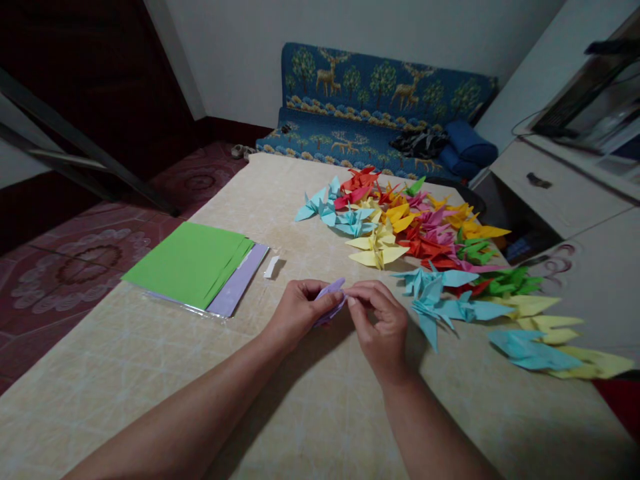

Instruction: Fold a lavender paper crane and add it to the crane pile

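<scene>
Between my hands is a small folded piece of purple origami paper (331,288), held above the table. My left hand (303,308) grips its body, thumb on the near face and fingers behind. With thumb and index finger, my right hand (380,321) pinches the paper's right end; the exact fold there is hidden by the fingertips. Close to the right hand lie light blue paper cranes (430,297), and yellow paper cranes (379,248) sit beyond it. Left of my hands is a stack of green paper sheets (187,260) over purple sheets (240,283) on a clear wrapper.
A cream patterned cloth covers the table (200,373). Several red, orange, pink and green cranes (425,220) crowd its right side. A small white paper scrap (272,267) lies by the stack. Beyond stand a blue sofa (370,100), a white cabinet (565,193) and, at left, a ladder (85,160).
</scene>
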Tool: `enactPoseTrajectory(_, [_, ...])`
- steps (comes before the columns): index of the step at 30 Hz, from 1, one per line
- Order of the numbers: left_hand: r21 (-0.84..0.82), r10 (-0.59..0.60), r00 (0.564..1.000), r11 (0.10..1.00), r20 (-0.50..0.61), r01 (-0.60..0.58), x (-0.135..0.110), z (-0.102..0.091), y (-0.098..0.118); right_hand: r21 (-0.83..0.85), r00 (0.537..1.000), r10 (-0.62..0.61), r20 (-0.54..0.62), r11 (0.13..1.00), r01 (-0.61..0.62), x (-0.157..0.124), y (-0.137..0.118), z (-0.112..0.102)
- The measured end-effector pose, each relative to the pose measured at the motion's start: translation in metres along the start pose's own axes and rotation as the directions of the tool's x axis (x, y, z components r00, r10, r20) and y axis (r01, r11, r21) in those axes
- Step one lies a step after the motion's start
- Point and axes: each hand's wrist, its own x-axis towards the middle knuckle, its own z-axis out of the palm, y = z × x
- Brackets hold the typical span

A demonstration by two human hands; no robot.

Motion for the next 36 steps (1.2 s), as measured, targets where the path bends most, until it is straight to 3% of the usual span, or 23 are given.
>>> enactPoseTrajectory(11, [0.07,0.055,0.998,0.996,0.016,-0.056,0.001,0.0,-0.001,0.141,0.983,0.184,0.011,0.973,-0.184,0.001,0.002,0.003])
enactPoseTrajectory(16, [0.091,0.089,0.996,0.992,0.008,-0.089,0.001,0.0,0.0,0.243,0.936,0.347,0.054,0.905,-0.349,-0.003,0.01,0.006])
enactPoseTrajectory(23, [0.172,0.149,0.989,0.974,-0.01,-0.145,0.005,-0.002,-0.006,0.188,0.949,0.306,0.076,0.93,-0.316,-0.002,0.011,0.005])
enactPoseTrajectory(30, [-0.009,0.115,0.991,0.993,-0.066,-0.116,0.007,-0.001,-0.01,0.048,0.944,0.329,0.004,0.943,-0.329,-0.006,0.016,0.005])
enactPoseTrajectory(36, [0.015,0.089,0.992,0.996,-0.093,-0.088,0.008,-0.001,-0.006,0.17,0.908,0.416,0.043,0.893,-0.417,-0.006,0.014,0.007])
